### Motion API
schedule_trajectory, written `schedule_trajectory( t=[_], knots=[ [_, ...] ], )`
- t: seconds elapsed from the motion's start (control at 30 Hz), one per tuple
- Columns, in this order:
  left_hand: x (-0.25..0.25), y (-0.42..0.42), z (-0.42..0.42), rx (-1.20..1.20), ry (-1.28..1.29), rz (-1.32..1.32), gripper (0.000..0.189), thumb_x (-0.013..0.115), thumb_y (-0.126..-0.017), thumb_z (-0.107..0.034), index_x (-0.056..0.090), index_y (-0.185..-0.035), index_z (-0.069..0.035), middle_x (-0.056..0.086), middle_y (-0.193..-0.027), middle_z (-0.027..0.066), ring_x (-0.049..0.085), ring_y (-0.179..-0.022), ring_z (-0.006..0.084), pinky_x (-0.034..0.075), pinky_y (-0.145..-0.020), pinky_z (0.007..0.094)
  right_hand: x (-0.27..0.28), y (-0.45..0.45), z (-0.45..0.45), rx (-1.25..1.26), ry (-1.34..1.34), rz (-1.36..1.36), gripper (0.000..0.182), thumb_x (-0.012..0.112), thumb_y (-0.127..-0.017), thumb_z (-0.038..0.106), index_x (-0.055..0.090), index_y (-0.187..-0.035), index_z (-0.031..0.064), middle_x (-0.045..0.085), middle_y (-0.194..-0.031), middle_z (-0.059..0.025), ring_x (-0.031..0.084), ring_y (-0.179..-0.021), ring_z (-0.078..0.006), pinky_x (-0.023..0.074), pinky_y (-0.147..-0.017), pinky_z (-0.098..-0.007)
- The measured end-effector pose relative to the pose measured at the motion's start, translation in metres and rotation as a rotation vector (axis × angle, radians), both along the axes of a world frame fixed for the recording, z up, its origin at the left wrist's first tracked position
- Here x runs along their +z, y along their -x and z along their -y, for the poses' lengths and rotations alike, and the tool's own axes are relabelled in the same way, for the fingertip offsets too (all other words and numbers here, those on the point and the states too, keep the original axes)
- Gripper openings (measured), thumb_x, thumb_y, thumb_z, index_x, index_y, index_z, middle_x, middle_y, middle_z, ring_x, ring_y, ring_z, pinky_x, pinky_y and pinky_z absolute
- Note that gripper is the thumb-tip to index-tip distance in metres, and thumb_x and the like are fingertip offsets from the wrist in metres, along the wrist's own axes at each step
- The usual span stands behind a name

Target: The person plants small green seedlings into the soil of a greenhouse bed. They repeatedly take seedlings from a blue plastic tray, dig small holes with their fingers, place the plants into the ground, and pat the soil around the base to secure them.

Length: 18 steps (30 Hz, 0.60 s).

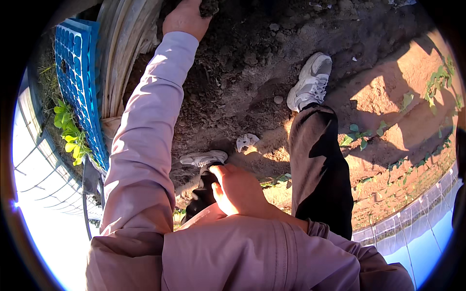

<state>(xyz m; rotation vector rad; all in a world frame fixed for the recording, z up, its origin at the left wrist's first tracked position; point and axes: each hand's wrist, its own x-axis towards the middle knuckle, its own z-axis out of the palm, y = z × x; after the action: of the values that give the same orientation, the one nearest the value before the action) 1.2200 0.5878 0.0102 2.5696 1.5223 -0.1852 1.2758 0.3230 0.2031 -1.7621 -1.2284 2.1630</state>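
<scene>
My left arm reaches out to the top edge of the view. There my left hand (186, 19) has a dark clod of soil (209, 7) at its fingers and appears to grip it; the fingertips are partly cut off. Loose dark soil (233, 69) lies below and beside that hand. My right hand (242, 191) is close to my body, just beyond the hem of the mauve jacket (233, 251), its fingers bent and pointing left near my left trouser leg (204, 191). Whether it holds anything is hidden.
Blue plastic seedling trays (78, 72) lean at the left, with green seedlings (67, 134) beside them. Pale ridged boards or sheeting (122, 51) run alongside. My white shoes (311, 80) stand apart on the soil, near a crumpled white scrap (247, 141). Young plants (356, 136) grow at the right.
</scene>
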Motion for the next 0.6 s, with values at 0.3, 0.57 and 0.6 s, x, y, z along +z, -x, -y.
schedule_trajectory(
  t=[0.3, 0.57, 0.6],
  knots=[
    [-0.004, -0.083, 0.042, 0.092, 0.460, -0.013, 0.065, 0.066, -0.075, -0.016, 0.033, -0.131, -0.019, 0.031, -0.134, 0.0170, 0.037, -0.120, 0.0297, 0.035, -0.098, 0.0349, 0.002, -0.025, -0.020, -0.194, -0.034, 0.031, 0.022, 0.054, -0.075, 0.016, 0.051, -0.091, 0.0015, 0.057, -0.085, -0.0150, 0.058, -0.079, -0.0303, 0.0483, -0.067, -0.0395],
    [-0.045, -0.123, 0.001, -0.074, 0.315, 0.027, 0.048, 0.055, -0.081, -0.022, 0.040, -0.126, -0.021, 0.052, -0.117, 0.0098, 0.048, -0.107, 0.0302, 0.041, -0.093, 0.0380, -0.010, -0.036, -0.023, -0.271, -0.016, 0.003, 0.021, 0.053, -0.073, 0.015, 0.053, -0.090, 0.0023, 0.058, -0.082, -0.0163, 0.058, -0.077, -0.0311, 0.0481, -0.066, -0.0403],
    [-0.041, -0.126, 0.002, -0.051, 0.359, 0.022, 0.046, 0.052, -0.080, -0.027, 0.043, -0.125, -0.018, 0.051, -0.118, 0.0103, 0.047, -0.108, 0.0297, 0.040, -0.093, 0.0371, -0.010, -0.039, -0.025, -0.316, -0.040, 0.022, 0.023, 0.053, -0.073, 0.014, 0.053, -0.093, 0.0021, 0.058, -0.082, -0.0161, 0.058, -0.078, -0.0307, 0.0480, -0.066, -0.0403]
  ],
)
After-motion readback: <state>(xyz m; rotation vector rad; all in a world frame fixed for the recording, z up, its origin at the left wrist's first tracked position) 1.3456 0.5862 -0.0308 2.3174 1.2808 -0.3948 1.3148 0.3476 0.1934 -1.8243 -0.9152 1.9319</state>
